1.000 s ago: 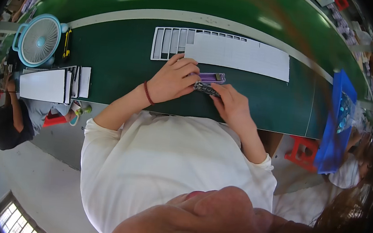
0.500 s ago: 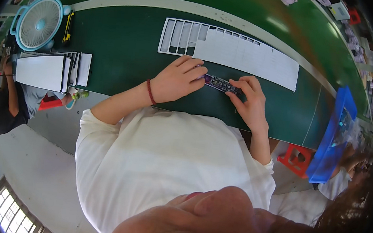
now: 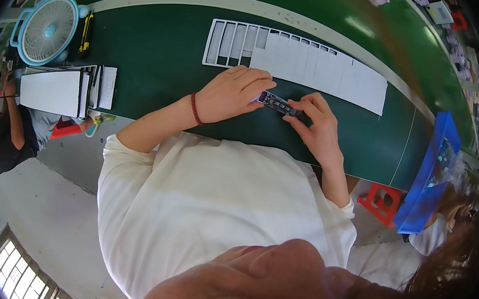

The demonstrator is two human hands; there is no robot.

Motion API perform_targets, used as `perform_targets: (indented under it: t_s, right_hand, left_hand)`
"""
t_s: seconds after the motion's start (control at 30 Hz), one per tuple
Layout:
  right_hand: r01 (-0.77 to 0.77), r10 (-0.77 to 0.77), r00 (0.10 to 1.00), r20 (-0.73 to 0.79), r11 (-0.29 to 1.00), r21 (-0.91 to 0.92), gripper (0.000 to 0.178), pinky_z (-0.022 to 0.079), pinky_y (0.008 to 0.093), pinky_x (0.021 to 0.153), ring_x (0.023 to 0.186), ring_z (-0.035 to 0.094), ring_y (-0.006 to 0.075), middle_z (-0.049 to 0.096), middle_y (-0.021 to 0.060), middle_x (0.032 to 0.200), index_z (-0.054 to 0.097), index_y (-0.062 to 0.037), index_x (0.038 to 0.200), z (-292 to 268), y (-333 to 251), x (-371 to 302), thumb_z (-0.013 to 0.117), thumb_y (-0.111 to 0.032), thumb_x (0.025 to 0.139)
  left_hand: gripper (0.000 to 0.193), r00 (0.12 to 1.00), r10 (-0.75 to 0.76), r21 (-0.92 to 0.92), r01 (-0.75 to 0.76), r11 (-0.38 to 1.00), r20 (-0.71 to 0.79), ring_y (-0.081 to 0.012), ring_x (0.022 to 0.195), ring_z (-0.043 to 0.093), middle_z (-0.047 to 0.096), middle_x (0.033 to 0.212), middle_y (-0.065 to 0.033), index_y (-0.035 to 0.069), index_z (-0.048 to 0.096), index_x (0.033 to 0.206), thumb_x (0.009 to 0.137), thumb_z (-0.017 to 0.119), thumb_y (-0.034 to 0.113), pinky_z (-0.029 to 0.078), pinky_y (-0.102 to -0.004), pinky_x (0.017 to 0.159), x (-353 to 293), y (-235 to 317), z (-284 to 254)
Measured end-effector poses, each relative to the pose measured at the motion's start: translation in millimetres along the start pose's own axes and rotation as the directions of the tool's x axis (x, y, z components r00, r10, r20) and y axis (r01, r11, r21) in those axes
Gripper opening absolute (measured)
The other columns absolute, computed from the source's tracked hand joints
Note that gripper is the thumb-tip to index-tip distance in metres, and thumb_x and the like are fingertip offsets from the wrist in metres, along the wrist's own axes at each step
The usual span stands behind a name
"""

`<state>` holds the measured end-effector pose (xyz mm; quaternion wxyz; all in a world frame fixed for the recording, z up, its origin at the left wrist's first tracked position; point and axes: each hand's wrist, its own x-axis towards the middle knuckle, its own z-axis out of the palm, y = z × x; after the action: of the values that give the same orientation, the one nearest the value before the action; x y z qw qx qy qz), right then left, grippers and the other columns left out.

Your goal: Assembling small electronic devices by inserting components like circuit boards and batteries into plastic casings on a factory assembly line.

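Between my two hands is a narrow dark circuit board (image 3: 281, 105) with small components, and a bit of purple shows at its left end. My left hand (image 3: 234, 94), with a red braided band on the wrist, closes over that left end, and its fingers hide part of the board. At the other end, my right hand (image 3: 317, 122) pinches the board between thumb and fingers. Just beyond my hands lies a long white slotted tray (image 3: 242, 40), with its left slots uncovered and white sheets (image 3: 322, 70) over the rest.
A light-blue fan (image 3: 49, 30) stands at the far left beside a yellow-black cutter (image 3: 85, 34). Below it lies a stack of white boards (image 3: 52, 91). A blue bin (image 3: 427, 176) stands at the right edge, near a red stool (image 3: 380, 203). Another person (image 3: 13, 133) sits at the left.
My left fingers have slid a little to the right over the board's left end, covering more of it. My right hand keeps its pinch, shifted slightly left.
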<state>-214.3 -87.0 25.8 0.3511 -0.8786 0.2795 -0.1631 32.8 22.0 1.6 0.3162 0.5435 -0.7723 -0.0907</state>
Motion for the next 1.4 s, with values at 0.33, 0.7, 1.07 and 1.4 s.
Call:
perform_targets:
  t_s: [0.33,0.7,1.07,1.4]
  right_hand:
    - [0.032,-0.043,0.997,-0.068,0.988,-0.151,0.034,0.054,0.0356,0.071,0.088,0.065,0.0236,0.063,0.0046,0.1,0.078,-0.0103,0.11,14.7,-10.6,1.5,0.088,-0.013,0.077]
    - [0.199,-0.325,0.906,-0.272,0.894,-0.402,0.04,0.056,0.0417,0.096,0.122,0.066,0.0282,0.069,0.0081,0.131,0.075,-0.0054,0.12,53.5,7.6,-44.0,0.083,-0.006,0.081]
    - [0.188,-0.168,0.9,-0.402,0.982,0.011,0.046,0.05,0.0454,0.107,0.13,0.059,0.0394,0.059,0.0188,0.143,0.067,-0.0036,0.129,33.9,25.5,-41.9,0.081,-0.003,0.084]
    - [0.191,-0.165,0.845,-0.509,0.982,-0.002,0.025,0.059,0.0368,0.087,0.103,0.072,0.0327,0.07,0.0167,0.121,0.074,-0.0031,0.111,34.9,44.2,-36.4,0.069,0.008,0.089]
  left_hand:
    - [0.034,0.982,0.178,0.057,-0.174,0.983,-0.062,-0.0244,0.113,0.064,0.065,0.116,-0.0042,0.015,0.074,0.112,0.079,0.078,0.009,0.053,-0.0393,0.091,0.2,-5.0,5.0]
    - [0.027,0.992,0.12,0.115,-0.125,0.985,0.047,-0.024,0.116,0.061,0.064,0.11,-0.0028,0.014,0.074,0.111,0.084,0.073,0.011,0.05,-0.0401,0.093,2.6,3.0,3.1]
    - [0.066,0.831,0.091,-0.326,0.112,0.939,0.549,-0.0358,0.125,0.059,0.054,0.137,-0.014,0.012,0.057,0.139,0.078,0.08,-0.002,0.051,-0.0422,0.106,20.0,-28.5,-55.6]
    - [0.057,0.971,-0.225,0.226,0.238,0.945,-0.081,-0.0339,0.107,0.066,0.067,0.114,-0.0122,0.012,0.067,0.114,0.075,0.087,0.048,0.055,-0.0441,0.091,195.1,-157.4,-18.1]
